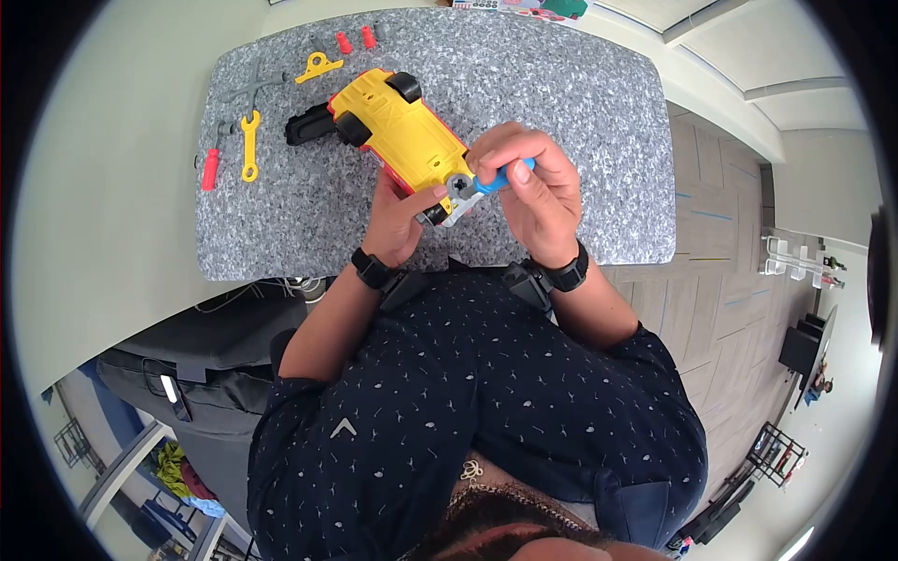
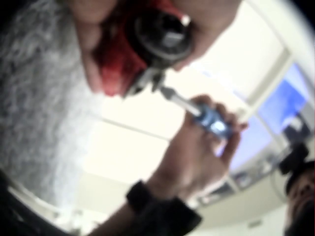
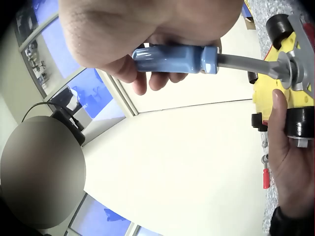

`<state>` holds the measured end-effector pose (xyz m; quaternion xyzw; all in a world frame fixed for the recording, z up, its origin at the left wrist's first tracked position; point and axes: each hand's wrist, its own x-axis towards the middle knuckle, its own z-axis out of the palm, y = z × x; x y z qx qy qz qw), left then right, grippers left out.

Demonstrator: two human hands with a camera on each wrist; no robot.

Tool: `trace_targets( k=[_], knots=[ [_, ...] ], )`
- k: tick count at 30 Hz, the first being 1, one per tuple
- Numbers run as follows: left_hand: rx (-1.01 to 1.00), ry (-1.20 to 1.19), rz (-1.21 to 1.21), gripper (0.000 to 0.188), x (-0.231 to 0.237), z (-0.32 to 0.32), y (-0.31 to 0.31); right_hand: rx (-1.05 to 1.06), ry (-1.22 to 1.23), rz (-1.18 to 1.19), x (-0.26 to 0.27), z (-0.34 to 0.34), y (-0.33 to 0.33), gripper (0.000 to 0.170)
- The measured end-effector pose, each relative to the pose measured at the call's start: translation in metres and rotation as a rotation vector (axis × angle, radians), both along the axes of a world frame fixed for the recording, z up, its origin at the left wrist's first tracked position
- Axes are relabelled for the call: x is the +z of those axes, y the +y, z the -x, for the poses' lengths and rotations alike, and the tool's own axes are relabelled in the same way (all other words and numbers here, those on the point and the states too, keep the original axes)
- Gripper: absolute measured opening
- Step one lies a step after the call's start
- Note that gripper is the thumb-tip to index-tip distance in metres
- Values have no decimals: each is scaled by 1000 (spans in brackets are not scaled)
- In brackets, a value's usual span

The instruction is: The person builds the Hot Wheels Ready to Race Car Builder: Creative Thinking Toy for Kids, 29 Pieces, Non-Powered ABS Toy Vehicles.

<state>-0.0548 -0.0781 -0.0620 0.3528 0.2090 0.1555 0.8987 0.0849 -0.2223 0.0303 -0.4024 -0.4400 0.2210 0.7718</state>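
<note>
A toy car (image 1: pixel 398 122) is turned with its yellow underside up, red body edges and black wheels showing. My left hand (image 1: pixel 393 220) grips its near end, the thumb lying over the underside. In the right wrist view that thumb (image 3: pixel 278 105) is beside a black wheel (image 3: pixel 300 122). My right hand (image 1: pixel 541 192) holds a toy screwdriver (image 3: pixel 170 60) by its blue handle. Its grey shaft meets a round grey piece (image 3: pixel 291 71) at the car's near end. The left wrist view is blurred; there the screwdriver (image 2: pixel 211 120) points at the car's underside beside a wheel (image 2: pixel 165 39).
On the speckled grey table (image 1: pixel 599 122), a yellow wrench (image 1: pixel 250 145), a grey cross-shaped tool (image 1: pixel 253 89) and a red-handled piece (image 1: pixel 210 170) lie left. A yellow bracket (image 1: pixel 319 65) and red pegs (image 1: pixel 369 37) lie at the back. A black part (image 1: pixel 309 124) sits beside the car.
</note>
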Motion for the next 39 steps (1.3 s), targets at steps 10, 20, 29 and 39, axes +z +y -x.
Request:
trace_targets(
  k=[10,20,29,39],
  knots=[
    [0,-27,-40,82,-2,-1,-2,-27,-8,90,6,2,2,30],
    [20,-29,-22,82,-10,0,1,-294,-518,262,11,-3,-12,44],
    [9,-38,-22,81,-10,-1,2,-363,-658,303,10,-14,-20,51],
    [16,-29,-47,79,-9,0,2,-362,-729,332,19,-14,-18,54]
  ],
)
